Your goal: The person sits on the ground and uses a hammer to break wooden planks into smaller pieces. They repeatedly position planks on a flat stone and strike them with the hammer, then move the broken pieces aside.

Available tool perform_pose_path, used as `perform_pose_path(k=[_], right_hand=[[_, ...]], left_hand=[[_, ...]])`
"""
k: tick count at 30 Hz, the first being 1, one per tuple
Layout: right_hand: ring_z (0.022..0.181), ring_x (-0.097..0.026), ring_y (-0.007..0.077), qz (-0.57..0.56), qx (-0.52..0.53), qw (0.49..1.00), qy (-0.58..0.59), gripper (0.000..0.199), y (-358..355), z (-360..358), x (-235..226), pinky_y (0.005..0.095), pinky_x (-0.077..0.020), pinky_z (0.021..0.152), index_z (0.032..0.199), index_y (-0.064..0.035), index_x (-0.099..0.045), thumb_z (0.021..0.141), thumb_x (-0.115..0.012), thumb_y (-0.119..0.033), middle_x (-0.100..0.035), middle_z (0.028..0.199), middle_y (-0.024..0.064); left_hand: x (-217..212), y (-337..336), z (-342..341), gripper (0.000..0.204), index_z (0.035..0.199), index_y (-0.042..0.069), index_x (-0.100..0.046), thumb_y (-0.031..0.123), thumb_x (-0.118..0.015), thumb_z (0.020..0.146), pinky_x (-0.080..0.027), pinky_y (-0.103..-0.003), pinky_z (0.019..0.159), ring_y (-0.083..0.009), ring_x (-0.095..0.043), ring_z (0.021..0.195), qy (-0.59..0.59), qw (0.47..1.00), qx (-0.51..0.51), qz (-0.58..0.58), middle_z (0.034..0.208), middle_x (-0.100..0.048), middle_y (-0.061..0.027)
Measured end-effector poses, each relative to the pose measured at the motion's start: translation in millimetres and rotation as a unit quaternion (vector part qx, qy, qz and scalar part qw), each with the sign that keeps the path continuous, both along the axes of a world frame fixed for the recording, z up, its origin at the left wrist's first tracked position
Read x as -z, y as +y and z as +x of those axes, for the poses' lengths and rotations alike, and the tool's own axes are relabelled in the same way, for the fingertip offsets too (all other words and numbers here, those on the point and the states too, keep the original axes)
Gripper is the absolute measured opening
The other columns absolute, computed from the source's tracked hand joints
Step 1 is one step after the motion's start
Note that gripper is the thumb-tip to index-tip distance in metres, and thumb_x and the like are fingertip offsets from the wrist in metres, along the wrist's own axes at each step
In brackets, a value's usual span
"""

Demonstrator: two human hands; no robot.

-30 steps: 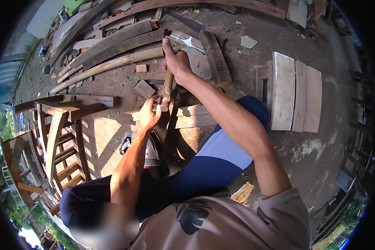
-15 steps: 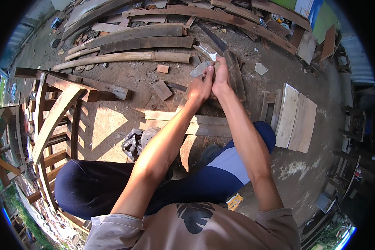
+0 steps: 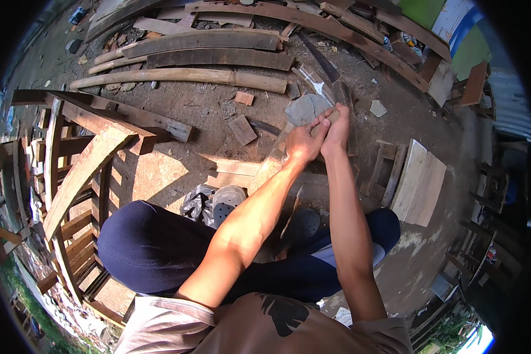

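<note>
My left hand (image 3: 305, 143) and my right hand (image 3: 335, 133) meet in front of me, fingers closed around a small light-brown piece (image 3: 334, 116), seemingly wooden. Most of that piece is hidden by the fingers, so its kind is unclear. Just beyond my left hand lies a flat, rounded grey stone (image 3: 306, 110). A narrow strip smeared with white (image 3: 316, 84) sits past the stone. To the right of my hands, a dark wooden plank (image 3: 343, 94) runs away from me. Boards (image 3: 236, 167) lie on the ground below my forearms.
Long timbers (image 3: 218, 57) and a pole (image 3: 189, 75) lie at the far side. A wooden frame (image 3: 88, 177) stands on the left. Red brick pieces (image 3: 244, 98) and a pale board (image 3: 418, 183) rest on the ground. A black plastic bag (image 3: 198, 202) sits beside my shoe (image 3: 228, 203).
My view has shifted a little. Both hands, still together, have moved right and slightly nearer, uncovering more of the grey stone and of the small brown piece.
</note>
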State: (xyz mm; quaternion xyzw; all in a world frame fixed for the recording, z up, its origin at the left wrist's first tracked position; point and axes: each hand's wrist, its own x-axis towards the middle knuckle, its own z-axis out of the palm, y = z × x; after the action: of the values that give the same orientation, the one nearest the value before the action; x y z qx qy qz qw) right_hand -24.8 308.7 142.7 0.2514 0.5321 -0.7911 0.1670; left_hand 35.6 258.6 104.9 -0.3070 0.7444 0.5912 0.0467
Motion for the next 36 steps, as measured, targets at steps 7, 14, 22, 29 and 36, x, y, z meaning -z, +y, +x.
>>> perform_pose_path(k=[7,14,22,29,36], right_hand=[[0.055,-0.045,0.0195,0.008,0.009,1.000,0.002,0.024,0.0,-9.3,-9.1,0.0336,-0.0425,0.056,0.073,-0.0088,-0.045,0.087,-0.053,-0.027,-0.045,0.062,0.0051],[0.054,-0.040,0.0162,0.062,0.052,0.997,0.007,0.032,-12.9,-10.8,-22.5,0.0331,-0.0389,0.056,0.071,-0.0138,-0.041,0.088,-0.058,-0.035,-0.037,0.059,0.0001],[0.048,-0.035,0.0132,0.098,0.092,0.990,0.046,0.027,-17.8,-4.7,-8.5,0.0311,-0.0334,0.047,0.070,-0.0143,-0.040,0.087,-0.057,-0.028,-0.036,0.058,-0.0009],[0.085,-0.059,0.0247,0.242,-0.059,0.962,0.107,0.050,56.0,-27.2,35.1,0.0390,-0.0455,0.075,0.098,-0.0032,-0.059,0.085,-0.067,-0.051,-0.062,0.086,0.0122],[0.124,-0.053,0.0413,0.662,-0.375,0.649,-0.014,0.099,149.3,-65.5,101.2,0.0412,-0.0438,0.102,0.133,0.0087,-0.044,0.068,-0.079,-0.056,-0.054,0.133,0.0287]], left_hand=[[11.1,-7.5,11.3,0.052,0.108,0.002,-0.065,0.045,-0.064,0.080,-0.051,-0.050,0.078,-0.0460,-0.065,0.086,0.134,0.990,0.034,0.006,0.085,-0.067,-0.0295],[12.6,-19.4,8.7,0.052,0.118,0.002,-0.061,0.029,-0.069,0.074,-0.051,-0.049,0.084,-0.0442,-0.065,0.094,0.060,0.984,0.165,0.031,0.096,-0.067,-0.0283],[2.4,-16.4,-2.2,0.039,0.102,0.008,-0.073,0.038,-0.070,0.077,-0.051,-0.048,0.084,-0.0423,-0.066,0.096,-0.074,0.990,0.112,0.052,0.097,-0.068,-0.0273],[-7.2,-18.5,-0.2,0.036,0.100,0.009,-0.074,0.038,-0.068,0.080,-0.053,-0.045,0.081,-0.0413,-0.068,0.091,-0.088,0.992,0.089,0.019,0.092,-0.069,-0.0244],[-1.3,-13.2,-1.9,0.033,0.103,0.010,-0.074,0.033,-0.070,0.080,-0.052,-0.042,0.080,-0.0362,-0.069,0.090,-0.060,0.991,0.099,0.071,0.090,-0.071,-0.0210]])
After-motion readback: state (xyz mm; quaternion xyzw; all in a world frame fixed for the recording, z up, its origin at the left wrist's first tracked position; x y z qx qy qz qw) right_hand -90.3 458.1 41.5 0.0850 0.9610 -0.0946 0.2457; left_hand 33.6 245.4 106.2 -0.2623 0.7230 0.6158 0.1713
